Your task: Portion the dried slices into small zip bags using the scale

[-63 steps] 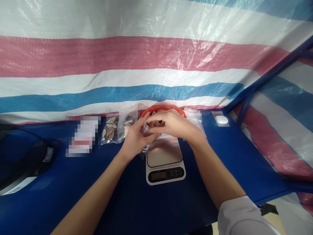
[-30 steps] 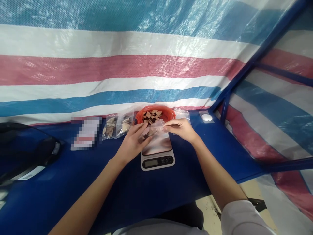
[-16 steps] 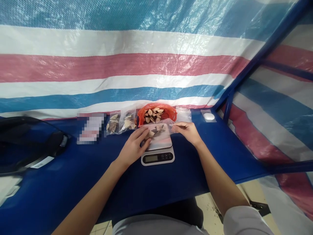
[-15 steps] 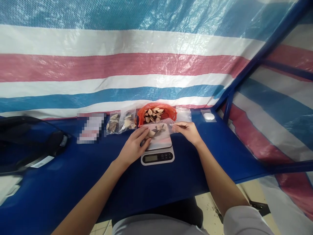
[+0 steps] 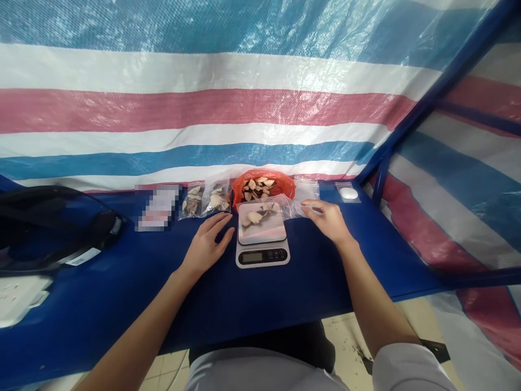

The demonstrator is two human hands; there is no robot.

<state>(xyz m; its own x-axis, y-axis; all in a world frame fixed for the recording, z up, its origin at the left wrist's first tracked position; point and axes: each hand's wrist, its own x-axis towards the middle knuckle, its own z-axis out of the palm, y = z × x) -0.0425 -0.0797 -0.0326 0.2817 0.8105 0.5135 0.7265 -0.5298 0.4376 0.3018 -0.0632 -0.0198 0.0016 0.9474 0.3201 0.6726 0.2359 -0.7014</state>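
A white digital kitchen scale (image 5: 264,234) with a dark display panel stands in front of me. On its plate lies a clear plastic bag (image 5: 255,217) holding several pale dried slices, its loose end hanging off the right side. To the left of the scale is my left hand (image 5: 207,243), fingers and thumb apart, holding nothing. My right hand (image 5: 329,219) hovers right of the scale with its fingers parted, close to the bag's loose end and a flat clear bag (image 5: 307,190). Behind the scale sits an open red plastic bag (image 5: 288,187) full of dried slices (image 5: 256,187).
Two clear bags of dried pieces (image 5: 192,201) (image 5: 218,199) lie at back left, beside a pixelated sheet (image 5: 158,207). Farther left are a black strapped device (image 5: 97,222) and a white power strip (image 5: 20,298). A small white object (image 5: 348,194) lies at back right. Striped sheeting (image 5: 203,108) rises behind the blue table (image 5: 252,304).
Both hands have let go of the bag on the scale. My left hand has drawn back to the left, and my right hand has moved right. The view has shifted slightly.
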